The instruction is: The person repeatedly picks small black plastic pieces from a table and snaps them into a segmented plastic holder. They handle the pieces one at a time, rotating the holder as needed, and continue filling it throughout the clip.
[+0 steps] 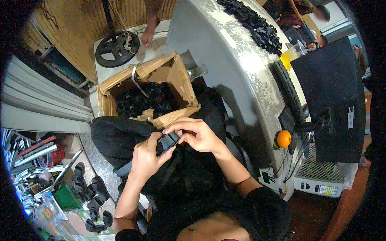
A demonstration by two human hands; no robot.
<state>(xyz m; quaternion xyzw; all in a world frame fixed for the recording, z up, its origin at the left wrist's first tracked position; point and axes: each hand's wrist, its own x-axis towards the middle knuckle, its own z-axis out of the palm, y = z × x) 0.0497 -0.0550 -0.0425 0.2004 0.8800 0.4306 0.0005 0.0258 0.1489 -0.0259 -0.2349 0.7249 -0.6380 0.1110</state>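
Observation:
Above my lap I hold a small black plastic part (167, 141) with a raised, stepped face. My left hand (144, 158) is closed round its left and lower edge. The thumb and fingers of my right hand (197, 134) grip its upper right side. Just beyond my knees stands an open cardboard box (183, 82). Many black pieces (155, 98) lie heaped inside it, and a pale strap (136, 80) hangs over its far side. What exactly the held part is I cannot tell.
On the curved white counter (237, 44) at right lie a pile of black pieces (261, 30), a keyboard (287, 86), an orange (284, 138), a cup of yellow drink (291, 55) and a monitor (329, 100). Sandals (94, 197) lie at lower left. Other people are at the far right.

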